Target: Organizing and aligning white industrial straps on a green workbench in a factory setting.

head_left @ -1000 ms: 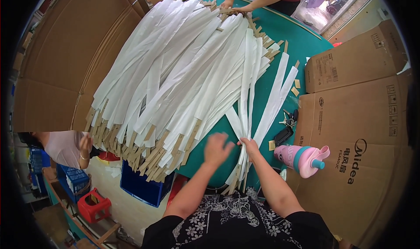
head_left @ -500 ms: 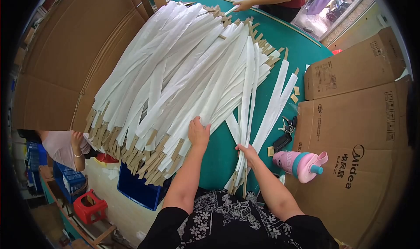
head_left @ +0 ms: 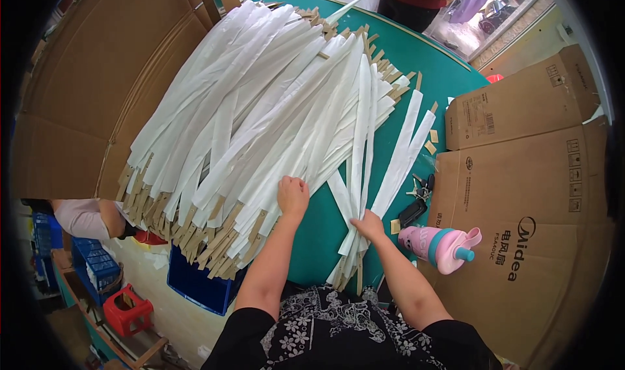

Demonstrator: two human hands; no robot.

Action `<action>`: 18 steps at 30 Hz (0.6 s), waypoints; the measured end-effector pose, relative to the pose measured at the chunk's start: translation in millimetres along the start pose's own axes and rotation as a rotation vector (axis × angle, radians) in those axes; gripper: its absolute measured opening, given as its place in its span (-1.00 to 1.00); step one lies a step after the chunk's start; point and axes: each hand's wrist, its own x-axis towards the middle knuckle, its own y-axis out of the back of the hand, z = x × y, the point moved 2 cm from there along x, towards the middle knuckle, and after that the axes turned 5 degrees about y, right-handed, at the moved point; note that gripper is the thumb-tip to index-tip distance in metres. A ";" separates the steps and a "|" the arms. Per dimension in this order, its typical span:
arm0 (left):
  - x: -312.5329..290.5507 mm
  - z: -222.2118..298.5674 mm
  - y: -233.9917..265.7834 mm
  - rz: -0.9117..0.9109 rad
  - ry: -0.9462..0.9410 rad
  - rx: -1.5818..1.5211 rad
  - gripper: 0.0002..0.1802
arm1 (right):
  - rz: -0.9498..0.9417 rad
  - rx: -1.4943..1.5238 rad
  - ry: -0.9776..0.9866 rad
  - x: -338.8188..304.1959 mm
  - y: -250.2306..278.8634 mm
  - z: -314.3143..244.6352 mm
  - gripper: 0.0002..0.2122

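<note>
Near the green table's [head_left: 318,233] near edge, the right hand [head_left: 369,226] clasps crossing tan-ended white strips [head_left: 356,162], probably keeping them bunched. The left hand [head_left: 293,195] curls against the heap's [head_left: 260,109] right side; whether it grips one, I cannot tell.

From close above the wearer's black, white-patterned fabric shirt [head_left: 332,328], the wide fisheye head camera faces down across the flat green surface [head_left: 318,230].

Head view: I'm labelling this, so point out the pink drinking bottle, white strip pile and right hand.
Pink drinking bottle [head_left: 436,246], head view: teal band round its middle.
White strip pile [head_left: 241,113], head view: mid-length of its upper strips.
Right hand [head_left: 370,226], head view: back of the hand.
</note>
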 end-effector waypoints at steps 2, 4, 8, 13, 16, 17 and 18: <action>-10.1 12.2 -10.6 -0.080 -0.099 -0.161 -0.86 | -0.006 0.147 -0.010 14.1 -7.0 30.5 -0.52; -44.4 26.2 -21.3 -0.327 -0.005 -0.312 -0.89 | -0.023 0.299 -0.017 17.5 -14.1 49.7 -0.51; -116.2 40.6 -53.6 -0.528 0.047 -0.377 -0.93 | 0.019 0.573 0.073 10.9 -19.1 53.1 -0.43; -148.9 55.2 -62.2 -0.614 -0.250 -0.307 -0.92 | 0.035 0.034 -0.152 -4.4 13.6 0.3 -0.26; -126.7 64.1 -35.9 -0.820 -0.611 -0.235 -0.80 | 0.020 -0.060 -0.146 2.5 14.1 9.8 -0.24; -110.0 53.3 -29.6 -0.627 -0.596 -0.235 -0.80 | 0.019 -0.057 -0.147 3.2 13.9 9.4 -0.24; -93.9 37.2 -20.8 -0.432 -0.576 -0.233 -0.80 | 0.029 -0.025 -0.186 -0.8 15.9 2.5 -0.21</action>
